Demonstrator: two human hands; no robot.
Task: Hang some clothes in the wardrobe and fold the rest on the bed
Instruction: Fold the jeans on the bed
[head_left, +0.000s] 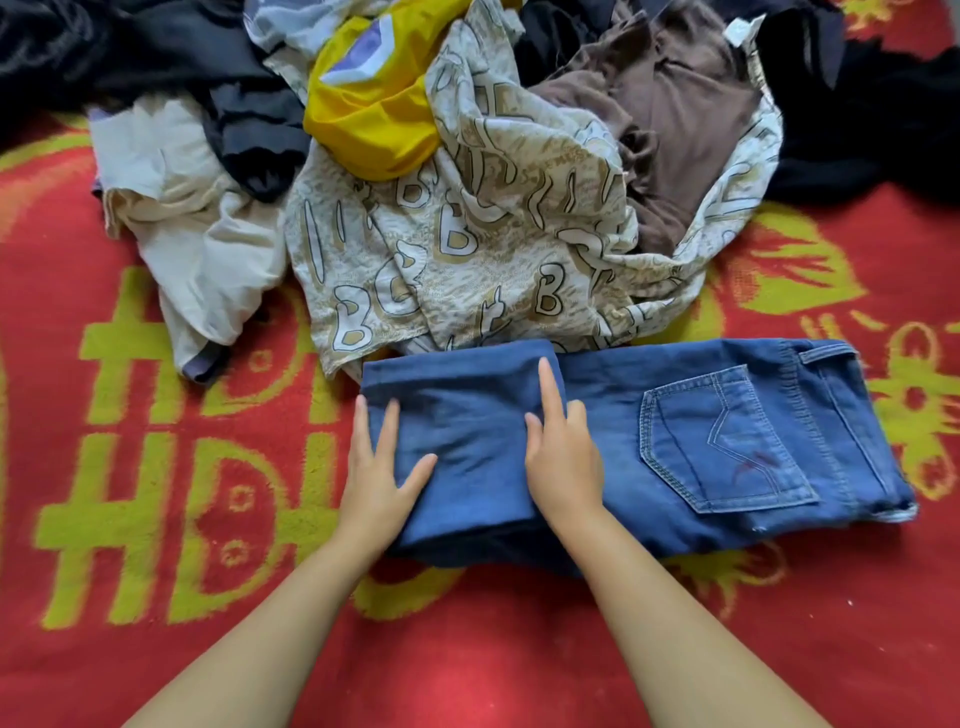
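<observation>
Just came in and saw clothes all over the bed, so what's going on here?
A person is folding blue jeans on a red and yellow blanket. The leg end is already folded over, and the left hand and right hand press it flat with mostly straight fingers. The back pocket faces up. Behind the jeans lies an unsorted pile: a patterned beige shirt, a yellow garment, a brown one, a cream one and dark clothes.

Red blanket (467, 665), yellow-green lettering (156, 467) and floral motifs (800, 270).
</observation>
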